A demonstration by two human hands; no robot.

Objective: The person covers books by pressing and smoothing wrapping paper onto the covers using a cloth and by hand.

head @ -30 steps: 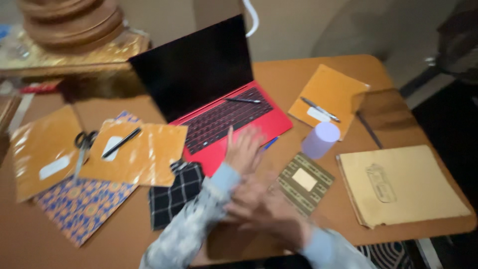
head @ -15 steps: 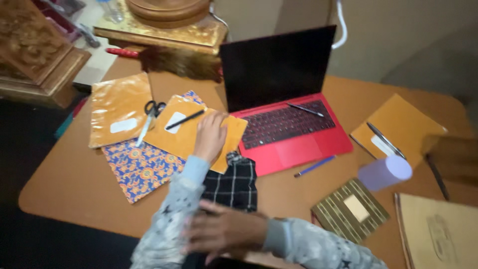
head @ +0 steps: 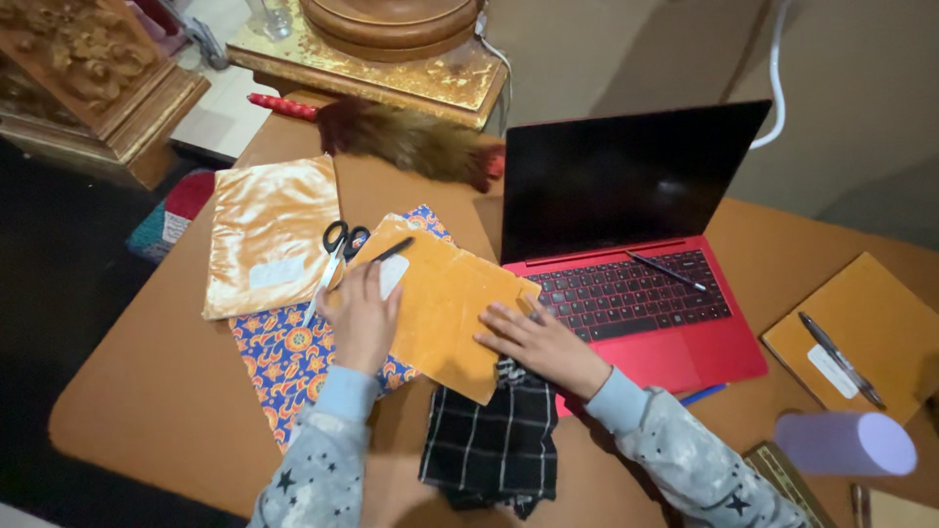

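Observation:
My left hand (head: 360,318) lies flat on the left part of an orange plastic-covered book (head: 450,303), over its white label and the end of a black pen (head: 393,249). My right hand (head: 533,340) presses the same book's right lower edge, fingers spread. The book lies across a blue patterned folder (head: 284,357). Scissors (head: 331,256) rest just left of my left hand. A black checked cloth (head: 499,440) lies under the book's near corner, below my right wrist.
A red laptop (head: 646,293) stands open to the right, a pen (head: 665,271) on its keyboard. Another shiny orange book (head: 269,230) lies at left. A feather duster (head: 411,142) is behind. At right sit an orange book with a pen (head: 856,332) and a lilac cylinder (head: 846,442).
My view swung left. My left hand slid to the orange book's left side, and my right hand came up from near my body onto the book's right edge.

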